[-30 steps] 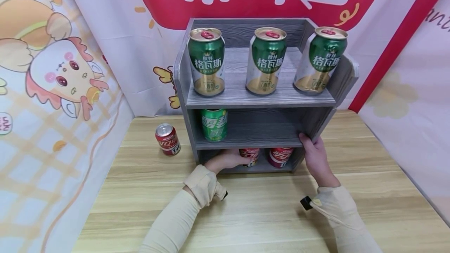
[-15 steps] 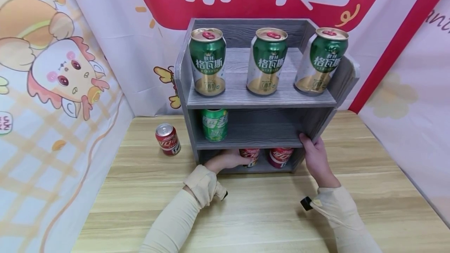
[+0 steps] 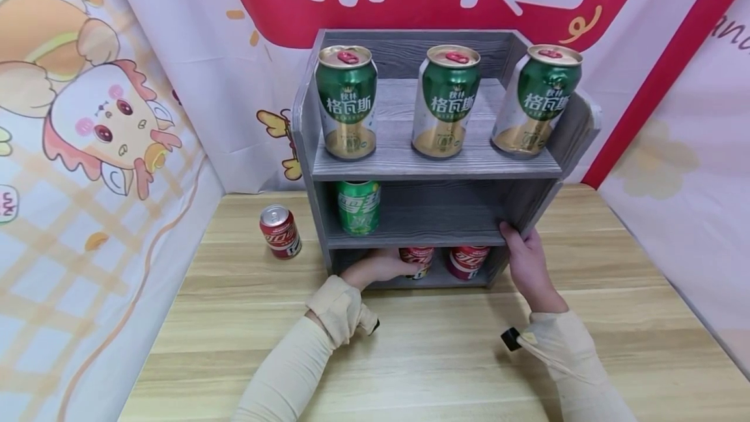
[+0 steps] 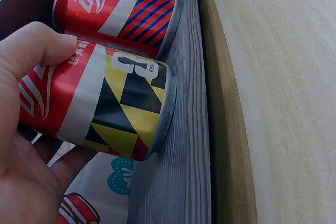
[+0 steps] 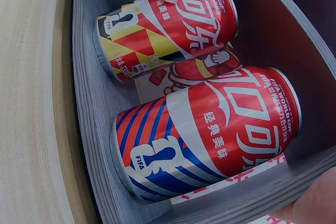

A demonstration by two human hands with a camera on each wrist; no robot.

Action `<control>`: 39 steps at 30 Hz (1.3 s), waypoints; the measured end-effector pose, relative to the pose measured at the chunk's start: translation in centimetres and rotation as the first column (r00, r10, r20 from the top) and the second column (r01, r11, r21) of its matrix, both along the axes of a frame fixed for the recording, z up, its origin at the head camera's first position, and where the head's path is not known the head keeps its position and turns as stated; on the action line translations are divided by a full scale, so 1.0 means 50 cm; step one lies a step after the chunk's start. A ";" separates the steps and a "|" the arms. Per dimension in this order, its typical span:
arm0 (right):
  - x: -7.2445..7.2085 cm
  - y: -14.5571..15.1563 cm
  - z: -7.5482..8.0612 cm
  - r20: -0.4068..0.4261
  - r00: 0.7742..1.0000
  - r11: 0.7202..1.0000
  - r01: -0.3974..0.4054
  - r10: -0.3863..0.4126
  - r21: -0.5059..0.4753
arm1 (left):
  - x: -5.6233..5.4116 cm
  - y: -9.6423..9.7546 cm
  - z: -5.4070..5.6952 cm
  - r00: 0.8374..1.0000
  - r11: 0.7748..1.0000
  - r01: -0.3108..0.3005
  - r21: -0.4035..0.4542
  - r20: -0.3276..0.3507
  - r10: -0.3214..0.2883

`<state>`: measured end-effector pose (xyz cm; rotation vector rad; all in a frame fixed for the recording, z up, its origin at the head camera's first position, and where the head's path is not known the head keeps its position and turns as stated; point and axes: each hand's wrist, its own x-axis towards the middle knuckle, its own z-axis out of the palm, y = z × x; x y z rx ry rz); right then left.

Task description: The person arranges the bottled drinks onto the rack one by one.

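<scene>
My left hand (image 3: 379,266) reaches into the bottom tier of a grey wooden shelf (image 3: 422,168). Its thumb and fingers are round a red cola can (image 4: 115,100) with a yellow and black checked pattern, which stands upright on the bottom board. Close to its right is a second red cola can (image 5: 205,135), blue-striped, that no hand touches. My right hand (image 3: 527,269) grips the shelf's right side panel, thumb at the front; most of its fingers are hidden behind the panel.
Three green and gold cans, the middle one (image 3: 446,101) among them, line the top tier. A green can (image 3: 359,208) stands at the left of the middle tier. Left of the shelf, another red cola can (image 3: 280,233) stands on the wooden table (image 3: 433,357). Printed cloth hangs behind and at both sides.
</scene>
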<state>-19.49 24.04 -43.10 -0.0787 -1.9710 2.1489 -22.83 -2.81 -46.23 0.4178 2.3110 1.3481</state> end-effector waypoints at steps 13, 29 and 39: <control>-0.001 0.000 0.002 0.005 1.000 1.000 0.010 -0.010 -0.006 | 0.006 0.002 0.005 0.999 0.998 -0.054 -0.044 -0.005 0.054; 0.000 -0.001 0.001 0.027 1.000 1.000 0.006 -0.007 0.008 | 0.006 -0.005 -0.009 0.999 0.999 0.003 0.034 -0.050 -0.001; 0.001 -0.002 0.001 0.022 1.000 1.000 0.008 -0.008 0.006 | 0.024 -0.018 -0.010 0.997 1.000 -0.019 -0.018 -0.081 0.017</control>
